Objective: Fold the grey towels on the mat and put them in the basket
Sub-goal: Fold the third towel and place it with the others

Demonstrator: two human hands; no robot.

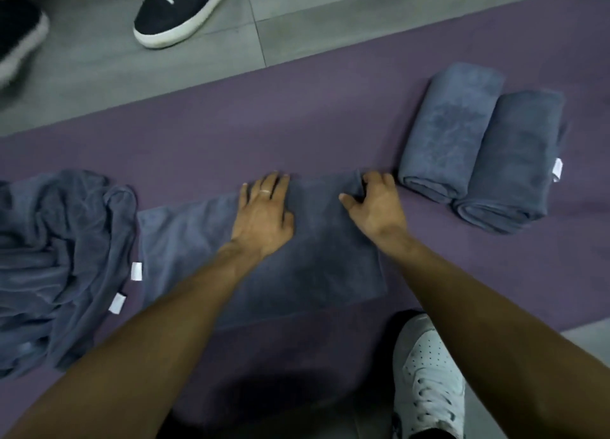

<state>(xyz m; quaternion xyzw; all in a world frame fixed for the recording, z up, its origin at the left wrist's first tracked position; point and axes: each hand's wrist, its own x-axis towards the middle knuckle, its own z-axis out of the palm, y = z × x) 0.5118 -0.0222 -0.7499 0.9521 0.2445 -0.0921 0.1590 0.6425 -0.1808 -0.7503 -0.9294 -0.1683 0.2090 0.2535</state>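
Left hand point(264, 211) presses flat on the half-folded towel point(297, 257), fingers spread; right hand point(373, 201), at three o'clock, seemingly pinches its far corner — view blurred.

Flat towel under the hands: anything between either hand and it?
Nothing visible. The left hand presses flat on the flat towel; the right hand pinches its far right corner. No basket shows in this view.

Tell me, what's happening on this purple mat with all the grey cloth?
A person is folding grey towels on the mat. The left hand presses flat on a spread towel, while the right hand grips its far corner. Two folded towels lie side by side to the right, and an unfolded heap waits on the left. No basket is in view.
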